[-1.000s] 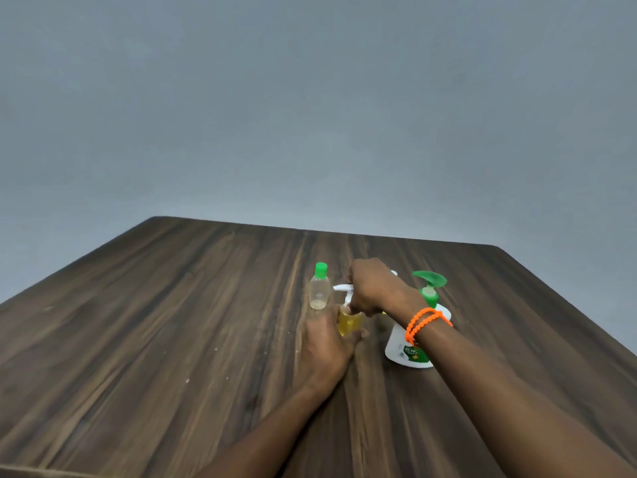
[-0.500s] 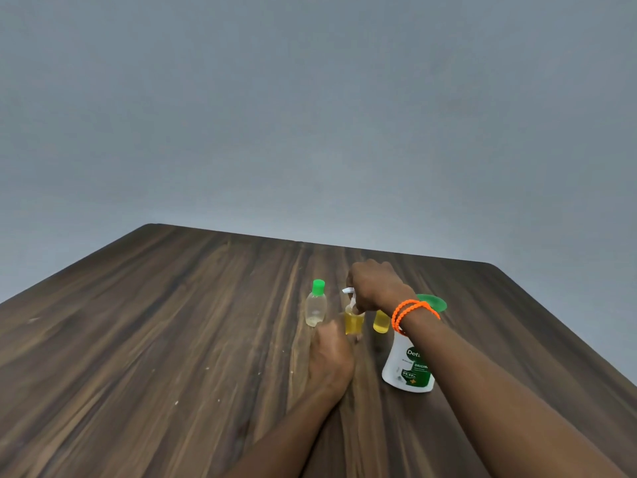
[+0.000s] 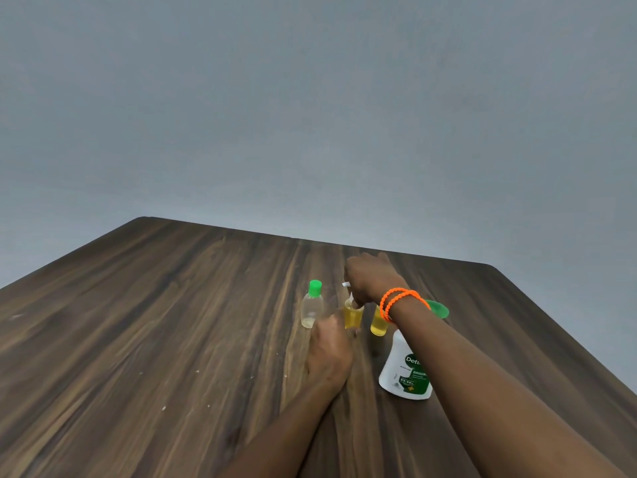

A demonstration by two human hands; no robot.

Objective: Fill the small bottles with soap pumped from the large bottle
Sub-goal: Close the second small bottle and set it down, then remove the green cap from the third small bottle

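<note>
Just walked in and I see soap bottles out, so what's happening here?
A person is working on small bottles on a wooden table. The left hand steadies a yellow-filled small bottle while the right hand grips a white piece at its neck. A second filled bottle, a nearly empty green-capped bottle and the large soap bottle stand nearby.

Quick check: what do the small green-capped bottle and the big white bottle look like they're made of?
Small green-capped bottle: clear, glossy plastic by the look; the table grain shows through its walls. Its green cap: opaque plastic. Big white bottle: opaque white, smooth plastic with a printed green label. Probably, judging by look alone.
</note>
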